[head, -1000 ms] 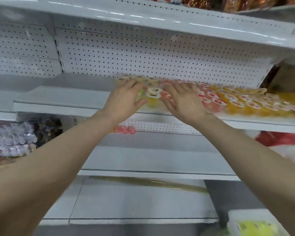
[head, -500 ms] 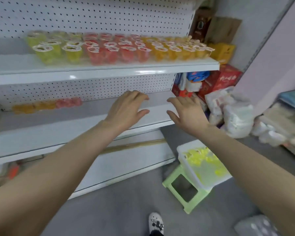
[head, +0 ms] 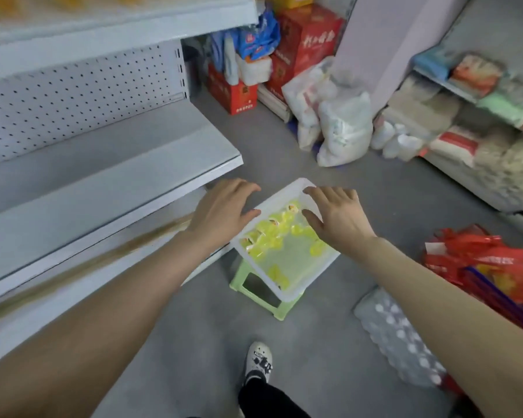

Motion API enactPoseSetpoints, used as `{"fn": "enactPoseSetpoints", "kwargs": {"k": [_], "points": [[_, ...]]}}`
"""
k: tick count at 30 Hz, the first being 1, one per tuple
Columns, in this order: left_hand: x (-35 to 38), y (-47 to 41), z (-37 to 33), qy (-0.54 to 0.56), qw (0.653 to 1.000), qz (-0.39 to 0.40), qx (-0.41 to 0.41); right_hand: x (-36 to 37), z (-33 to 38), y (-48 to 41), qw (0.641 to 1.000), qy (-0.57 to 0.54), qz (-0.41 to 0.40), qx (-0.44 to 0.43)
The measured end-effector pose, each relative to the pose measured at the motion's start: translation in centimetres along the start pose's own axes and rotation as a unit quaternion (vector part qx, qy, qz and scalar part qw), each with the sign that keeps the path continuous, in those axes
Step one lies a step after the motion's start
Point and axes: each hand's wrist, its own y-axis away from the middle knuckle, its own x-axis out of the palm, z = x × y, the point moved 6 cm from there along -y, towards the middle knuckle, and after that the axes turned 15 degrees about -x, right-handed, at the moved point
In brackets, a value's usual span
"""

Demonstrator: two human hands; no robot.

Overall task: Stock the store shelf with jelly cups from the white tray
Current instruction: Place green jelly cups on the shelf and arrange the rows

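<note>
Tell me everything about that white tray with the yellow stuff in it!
The white tray is a rectangular plastic tub with low walls. It sits on a light green stool on the grey floor. Yellow jelly cups lie inside, mostly at its far end. The left hand and right hand spread above it; contact is unclear.

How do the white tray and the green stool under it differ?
The white tray is translucent white; the green stool is opaque pale green. The tray rests on the stool; the stool stands on the floor. The tray holds yellow jelly cups; the stool bears only the tray. The tray overhangs the stool's top. Both look plastic and rectangular.
</note>
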Motion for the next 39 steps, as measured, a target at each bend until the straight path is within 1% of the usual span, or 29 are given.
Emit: {"fn": "enactPoseSetpoints", "kwargs": {"k": [5,7,11,14,19,25,28,33,35,39], "points": [[9.4,-4.3,-0.4,0.007,0.998,0.069,-0.008,8.5,-6.5,3.2,0.991,-0.055,0.075,0.091],[13.0,-5.7,-0.2,0.0,0.995,0.095,-0.004,12.1,-8.1,4.3,0.986,-0.068,0.09,0.121],[20.7,-8.5,1.0,-0.025,0.987,0.155,0.028,19.3,-9.7,6.2,0.972,-0.094,0.123,0.178],[26.9,-10.8,2.4,-0.037,0.978,0.202,0.048,25.0,-11.0,7.3,0.953,-0.104,0.17,0.226],[36.1,-14.5,3.8,-0.053,0.965,0.242,0.087,33.5,-13.6,8.1,0.921,-0.105,0.235,0.291],[44.8,-17.8,2.5,-0.059,0.953,0.249,0.16,40.9,-17.0,7.8,0.907,-0.1,0.232,0.338],[47.8,-18.6,2.2,-0.093,0.948,0.23,0.201,43.2,-17.7,8.1,0.902,-0.106,0.225,0.353],[49.7,-19.2,1.5,-0.15,0.943,0.178,0.237,44.9,-18.1,8.4,0.909,-0.119,0.183,0.355],[49.8,-19.4,1.2,-0.164,0.939,0.179,0.244,45.0,-18.4,8.2,0.912,-0.114,0.176,0.352],[50.6,-19.9,0.7,-0.212,0.925,0.207,0.238,44.3,-18.9,8.4,0.907,-0.128,0.137,0.377]]}}
